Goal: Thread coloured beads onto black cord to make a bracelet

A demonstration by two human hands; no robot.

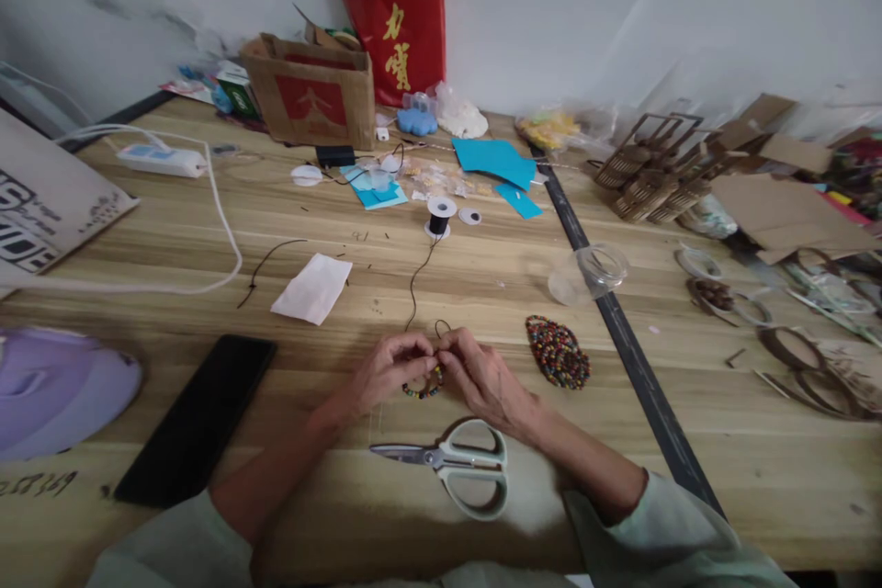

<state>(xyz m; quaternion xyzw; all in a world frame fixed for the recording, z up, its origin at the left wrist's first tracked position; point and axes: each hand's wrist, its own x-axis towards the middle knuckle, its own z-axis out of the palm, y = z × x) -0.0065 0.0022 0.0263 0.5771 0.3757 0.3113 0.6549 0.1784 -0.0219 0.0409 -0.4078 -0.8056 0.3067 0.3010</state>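
My left hand (392, 370) and my right hand (486, 377) meet fingertip to fingertip above the table. Both are closed in a pinch on a black cord (413, 289), which runs back to a white spool (439, 217) wound with black thread. A small loop of cord sticks up by the right fingers. Just below the fingertips hangs a multicoloured beaded bracelet (423, 391), partly hidden by the hands. Nearer to me lie scissors (451, 459) with pale green handles, their blades pointing left. A pile of beaded strings (558, 352) rests to the right of my right hand.
At left are a black phone (197, 423), a purple cap (62, 390), white paper (312, 288) and a power strip (162, 160). A cardboard box (310, 92) and blue card (492, 163) stand or lie behind. Clear plastic containers (589, 274) and small woven baskets (644, 179) are at right.
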